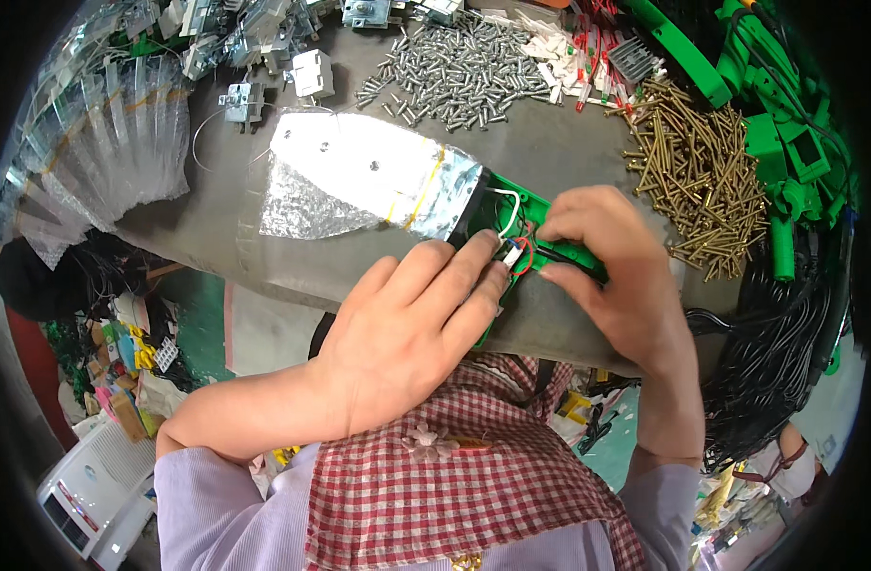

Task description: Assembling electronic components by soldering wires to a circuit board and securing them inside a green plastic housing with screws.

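Observation:
A green plastic housing [570,255] with a black collar [469,205] lies near the table's front edge. Out of its far end reaches a shiny flat metal blade [364,171] in a clear bubble-wrap sleeve. Inside run a white wire [508,211], thin red wires [528,262] and a black cable [553,254]. My left hand [407,324] grips the housing's near side, two fingertips at the wires by a white connector [512,255], its thumb hidden. Over the right end is my right hand [618,262], fingers bent, thumb and fingertips apart on either side of the cable.
Silver screws [454,71] and brass-coloured screws [697,176] lie in heaps beyond. Green plastic parts [787,147] and bundled black cables [773,347] crowd the right. Bubble-wrap sleeves [121,143] fan out at left, near metal-and-white switch units [243,103].

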The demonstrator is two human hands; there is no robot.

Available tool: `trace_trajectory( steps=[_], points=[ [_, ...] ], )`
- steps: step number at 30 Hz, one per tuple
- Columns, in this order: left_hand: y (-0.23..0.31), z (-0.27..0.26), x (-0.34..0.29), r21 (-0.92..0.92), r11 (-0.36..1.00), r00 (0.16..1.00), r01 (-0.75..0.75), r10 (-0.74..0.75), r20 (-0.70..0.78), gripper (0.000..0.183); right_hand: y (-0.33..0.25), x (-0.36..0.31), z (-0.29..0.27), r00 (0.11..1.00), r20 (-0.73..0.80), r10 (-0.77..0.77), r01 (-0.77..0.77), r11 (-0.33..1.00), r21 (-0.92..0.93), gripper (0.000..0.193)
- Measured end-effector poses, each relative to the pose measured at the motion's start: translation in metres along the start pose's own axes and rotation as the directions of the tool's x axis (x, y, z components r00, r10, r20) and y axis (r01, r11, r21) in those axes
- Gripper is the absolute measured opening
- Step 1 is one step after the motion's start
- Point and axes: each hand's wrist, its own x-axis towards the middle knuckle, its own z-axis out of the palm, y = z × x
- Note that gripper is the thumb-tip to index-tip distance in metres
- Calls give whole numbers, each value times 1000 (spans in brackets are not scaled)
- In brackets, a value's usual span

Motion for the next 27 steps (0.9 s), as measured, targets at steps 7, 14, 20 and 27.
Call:
trace_trajectory(
  steps=[7,14,20,27],
  points=[
    [0,0,3,23,1000,999,-3,4,-35,35,2,1,14,992,-99,-80,62,983,-171,24],
    [-7,0,6,-21,999,999,-33,34,36,36,-3,3,26,930,-323,-174,77,954,-291,24],
    [-7,-4,4,-24,999,998,-32,34,60,39,5,-1,28,941,-150,-304,219,883,-416,30],
    [-7,-3,4,-41,998,998,-36,38,53,42,1,-12,35,925,-255,-283,117,848,-517,28]
  ],
)
